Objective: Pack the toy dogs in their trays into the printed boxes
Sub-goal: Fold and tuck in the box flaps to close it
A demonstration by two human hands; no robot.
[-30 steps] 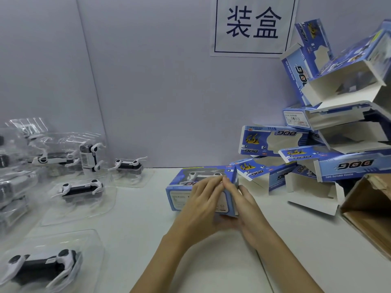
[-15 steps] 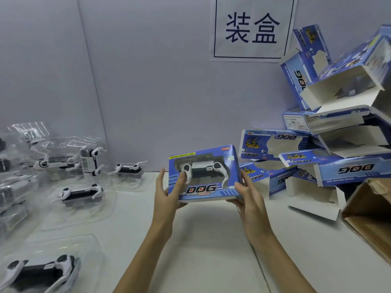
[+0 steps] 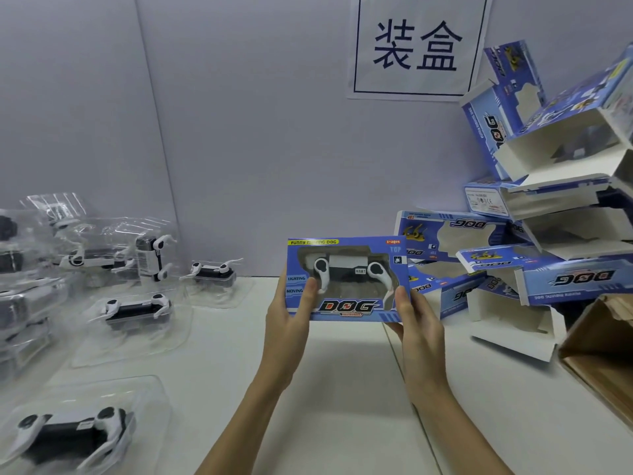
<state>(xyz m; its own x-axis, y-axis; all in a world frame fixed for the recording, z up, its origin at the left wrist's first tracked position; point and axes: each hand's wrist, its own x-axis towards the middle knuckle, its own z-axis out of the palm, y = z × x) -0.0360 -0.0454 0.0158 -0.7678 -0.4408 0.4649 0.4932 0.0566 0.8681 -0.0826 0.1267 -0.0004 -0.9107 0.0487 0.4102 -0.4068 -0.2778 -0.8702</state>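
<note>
A blue printed box [image 3: 346,305] marked DOG stands upright above the white table, its window facing me. A black-and-white toy dog [image 3: 349,269] shows through the window. My left hand [image 3: 287,317] grips the box's left edge, thumb on the front. My right hand [image 3: 416,323] grips its right edge the same way. More toy dogs in clear trays lie on the left: one at the near corner [image 3: 68,433], one in the middle [image 3: 137,308], one farther back [image 3: 214,270].
A heap of open blue boxes [image 3: 555,214] leans against the wall at the right. A brown carton [image 3: 603,351] sits at the right edge. Several bagged trays [image 3: 30,269] pile up at the far left. A paper sign [image 3: 418,46] hangs on the wall.
A second ago the box lay flat on the table under both hands. It has been lifted and turned upright, window toward me, and now sits slightly lower and closer.
</note>
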